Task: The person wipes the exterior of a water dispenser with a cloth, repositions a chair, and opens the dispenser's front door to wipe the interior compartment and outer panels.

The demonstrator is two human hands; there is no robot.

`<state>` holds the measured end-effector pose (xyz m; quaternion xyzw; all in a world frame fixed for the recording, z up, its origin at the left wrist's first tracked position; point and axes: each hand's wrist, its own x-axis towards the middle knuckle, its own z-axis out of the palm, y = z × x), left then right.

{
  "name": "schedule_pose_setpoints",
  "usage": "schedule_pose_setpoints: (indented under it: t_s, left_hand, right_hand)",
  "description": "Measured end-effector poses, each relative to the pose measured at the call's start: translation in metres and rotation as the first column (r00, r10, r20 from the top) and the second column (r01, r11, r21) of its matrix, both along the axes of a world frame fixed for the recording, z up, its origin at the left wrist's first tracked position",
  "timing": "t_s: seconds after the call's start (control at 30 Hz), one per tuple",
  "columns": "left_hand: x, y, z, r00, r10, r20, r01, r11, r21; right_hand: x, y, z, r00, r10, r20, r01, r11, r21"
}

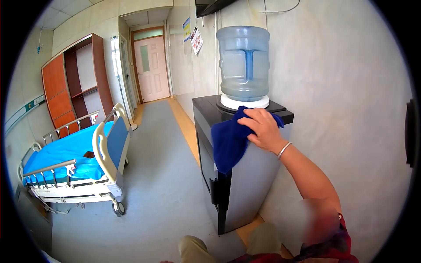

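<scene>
My right hand (263, 129) is closed on a dark blue cloth (230, 142), at the front edge of the water dispenser's top. The cloth hangs in folds over the dispenser's front corner, and a bit of it shows beyond my fingers on the right. The water dispenser (250, 179) has a black top and front and a grey side. On its white collar (244, 102) stands a large, clear blue water bottle (244, 61), upside down, just behind my hand. My left hand is out of view.
A wheeled hospital bed (107, 151) with a bright blue cover stands at the left. Behind it is an open-shelved brown wardrobe (79, 83). The grey floor (153, 175) runs to a closed door (151, 68). A wall is close on the right.
</scene>
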<state>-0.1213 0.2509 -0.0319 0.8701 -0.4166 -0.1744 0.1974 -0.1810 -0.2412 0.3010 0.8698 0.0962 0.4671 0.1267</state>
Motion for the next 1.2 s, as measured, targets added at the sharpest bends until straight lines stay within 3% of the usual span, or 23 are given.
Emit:
schedule_pose_setpoints:
  t_s: [0.03, 0.1, 0.3, 0.4, 0.57, 0.63, 0.67, 0.7, 0.73, 0.77, 0.83, 0.93, 1.0, 1.2]
  left_hand:
    - [0.012, -0.011, 0.008, 1.000, 0.007, 0.005, -0.007, 1.000, -0.017]
    - [0.033, -0.043, 0.029, 0.967, 0.022, 0.255, 0.022, 0.985, -0.170]
    - [0.062, -0.179, 0.182, 0.875, 0.034, 0.482, 0.277, 0.782, -0.558]
    - [0.058, -0.242, 0.238, 0.774, 0.094, 0.626, 0.412, 0.676, -0.611]
    - [0.061, -0.326, 0.301, 0.681, 0.255, 0.687, 0.470, 0.567, -0.676]
    - [0.060, -0.351, 0.315, 0.632, 0.306, 0.712, 0.512, 0.524, -0.680]
    - [0.060, -0.360, 0.316, 0.632, 0.294, 0.717, 0.519, 0.526, -0.674]
    - [0.061, -0.368, 0.315, 0.674, 0.303, 0.674, 0.450, 0.555, -0.700]
    - [0.064, -0.373, 0.313, 0.711, 0.316, 0.628, 0.377, 0.582, -0.720]
    - [0.067, -0.377, 0.311, 0.714, 0.308, 0.629, 0.379, 0.585, -0.717]
    - [0.073, -0.380, 0.307, 0.616, 0.399, 0.679, 0.475, 0.500, -0.724]
    - [0.077, -0.379, 0.307, 0.591, 0.395, 0.703, 0.512, 0.491, -0.705]
    - [0.079, -0.376, 0.308, 0.582, 0.397, 0.709, 0.526, 0.481, -0.701]
    - [0.106, -0.362, 0.311, 0.639, 0.338, 0.691, 0.525, 0.465, -0.713]
  right_hand:
    - [-0.003, -0.008, -0.002, 0.999, 0.000, 0.049, -0.001, 1.000, 0.009]
    - [-0.009, -0.018, -0.001, 0.998, -0.025, 0.051, 0.022, 0.998, 0.059]
    - [-0.021, -0.057, -0.010, 0.977, -0.160, 0.140, 0.146, 0.984, 0.105]
    - [-0.033, -0.078, -0.015, 0.942, -0.270, 0.200, 0.245, 0.959, 0.143]
    - [-0.047, -0.124, -0.030, 0.879, -0.382, 0.286, 0.300, 0.909, 0.291]
    - [-0.046, -0.147, -0.038, 0.920, -0.254, 0.299, -0.007, 0.752, 0.659]
    - [-0.048, -0.154, -0.041, 0.949, -0.193, 0.248, -0.099, 0.566, 0.819]
    - [-0.048, -0.159, -0.045, 0.948, -0.201, 0.248, -0.096, 0.560, 0.823]
    - [-0.045, -0.163, -0.050, 0.938, -0.065, 0.341, -0.317, 0.242, 0.917]
    - [-0.042, -0.166, -0.055, 0.884, 0.028, 0.467, -0.460, -0.129, 0.878]
    - [-0.037, -0.157, -0.054, 0.881, 0.004, 0.474, -0.467, -0.154, 0.871]
    - [-0.035, -0.150, -0.050, 0.832, -0.056, 0.551, -0.546, -0.256, 0.798]
    - [-0.030, -0.158, -0.049, 0.888, -0.127, 0.441, -0.457, -0.156, 0.876]
    - [-0.038, -0.108, -0.038, 0.871, -0.158, 0.464, -0.486, -0.154, 0.860]
